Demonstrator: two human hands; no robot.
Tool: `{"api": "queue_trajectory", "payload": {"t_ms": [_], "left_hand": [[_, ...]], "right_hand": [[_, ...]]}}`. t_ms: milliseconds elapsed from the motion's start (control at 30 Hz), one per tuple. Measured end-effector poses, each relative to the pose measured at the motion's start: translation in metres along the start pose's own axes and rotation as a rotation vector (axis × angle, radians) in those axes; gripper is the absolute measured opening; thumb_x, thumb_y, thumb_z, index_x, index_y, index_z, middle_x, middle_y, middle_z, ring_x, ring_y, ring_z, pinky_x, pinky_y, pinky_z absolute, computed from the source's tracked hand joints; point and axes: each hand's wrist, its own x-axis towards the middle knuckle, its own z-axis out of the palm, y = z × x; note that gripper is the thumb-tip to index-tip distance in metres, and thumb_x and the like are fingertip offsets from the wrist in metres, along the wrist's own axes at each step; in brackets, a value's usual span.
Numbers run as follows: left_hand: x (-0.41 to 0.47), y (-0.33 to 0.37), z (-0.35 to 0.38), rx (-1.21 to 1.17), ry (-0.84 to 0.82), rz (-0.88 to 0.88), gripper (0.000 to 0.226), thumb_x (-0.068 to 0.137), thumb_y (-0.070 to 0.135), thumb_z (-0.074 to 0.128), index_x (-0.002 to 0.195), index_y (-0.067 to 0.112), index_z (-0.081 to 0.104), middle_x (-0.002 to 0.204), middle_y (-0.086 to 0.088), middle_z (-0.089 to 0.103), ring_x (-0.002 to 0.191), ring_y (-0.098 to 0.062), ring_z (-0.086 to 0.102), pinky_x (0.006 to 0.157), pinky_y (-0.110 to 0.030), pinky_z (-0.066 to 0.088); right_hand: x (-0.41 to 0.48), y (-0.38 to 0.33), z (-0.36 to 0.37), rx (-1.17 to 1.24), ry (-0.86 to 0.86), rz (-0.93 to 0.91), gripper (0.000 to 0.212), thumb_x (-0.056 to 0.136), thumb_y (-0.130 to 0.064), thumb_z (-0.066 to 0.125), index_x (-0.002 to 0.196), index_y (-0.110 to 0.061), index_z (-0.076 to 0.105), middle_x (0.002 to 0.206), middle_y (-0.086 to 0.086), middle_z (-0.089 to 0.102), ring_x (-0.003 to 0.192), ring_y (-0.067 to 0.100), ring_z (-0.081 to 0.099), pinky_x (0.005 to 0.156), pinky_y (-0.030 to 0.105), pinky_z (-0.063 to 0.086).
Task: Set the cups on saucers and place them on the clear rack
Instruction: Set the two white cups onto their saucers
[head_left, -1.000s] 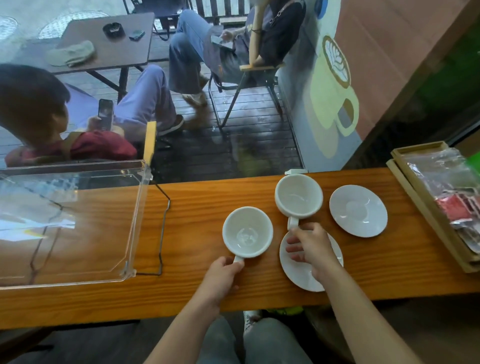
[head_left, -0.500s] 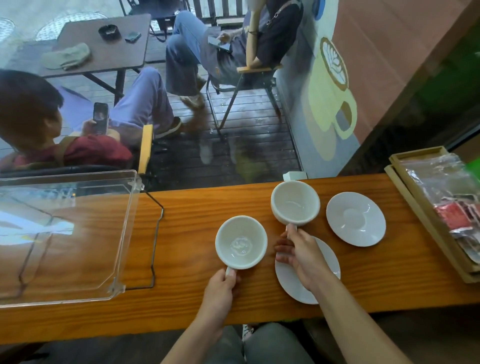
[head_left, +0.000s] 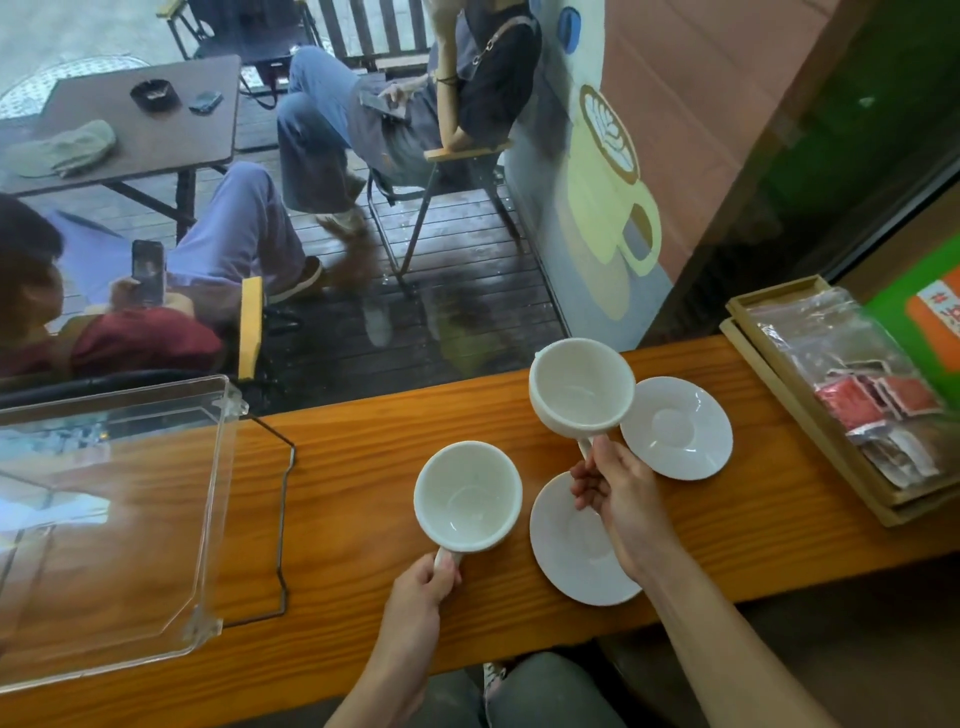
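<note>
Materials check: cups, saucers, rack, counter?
Cups and saucers: likely glazed white ceramic, given their smooth, soft sheen. Rack: clear rigid plastic, probably acrylic; the wood shows through it and its edges catch glare. Counter: orange-toned wood with visible grain, apparently varnished.

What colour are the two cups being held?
Both cups are plain white, clearest in the head view.

Both bare forearms reach forward from the lower edge, the left hand (head_left: 423, 584) closed with thumb and fingers pinched around a cup handle, the right hand (head_left: 618, 486) (farther forward, knuckles up, wrist angled inward) curled in the same pinching hold on another cup's handle.
</note>
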Motion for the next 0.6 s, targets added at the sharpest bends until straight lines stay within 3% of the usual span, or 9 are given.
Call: {"api": "queue_trajectory", "payload": {"t_ms": [133,300,600], "left_hand": [[-0.006,0.004,0.002,0.026,-0.028,0.039,0.040,0.095,0.038,0.038,0.066,0.014,0.053,0.088,-0.016,0.067,0.090,-0.031,0.058,0.073,-0.033,0.045],[-0.012,0.011,0.005,0.043,-0.081,0.062,0.041,0.094,0.039,0.039,0.064,0.015,0.053,0.079,-0.007,0.066,0.081,-0.022,0.058,0.068,-0.030,0.044],[-0.025,0.026,0.038,0.029,-0.239,0.048,0.037,0.095,0.031,0.042,0.064,0.013,0.050,0.068,-0.004,0.058,0.069,-0.017,0.051,0.064,-0.028,0.038]], "right_hand": [[-0.006,-0.004,-0.006,-0.005,0.003,-0.030,0.032,0.097,-0.033,0.045,0.075,-0.013,0.056,0.070,0.007,0.059,0.065,0.018,0.056,0.064,0.031,0.049],[-0.008,-0.010,-0.015,0.034,0.052,-0.064,0.032,0.097,-0.030,0.045,0.073,-0.012,0.056,0.065,0.005,0.058,0.060,0.015,0.055,0.058,0.028,0.048],[-0.001,-0.014,-0.059,0.064,0.251,-0.079,0.036,0.095,-0.033,0.048,0.064,-0.014,0.051,0.065,0.005,0.053,0.059,0.014,0.049,0.054,0.026,0.041]]}}
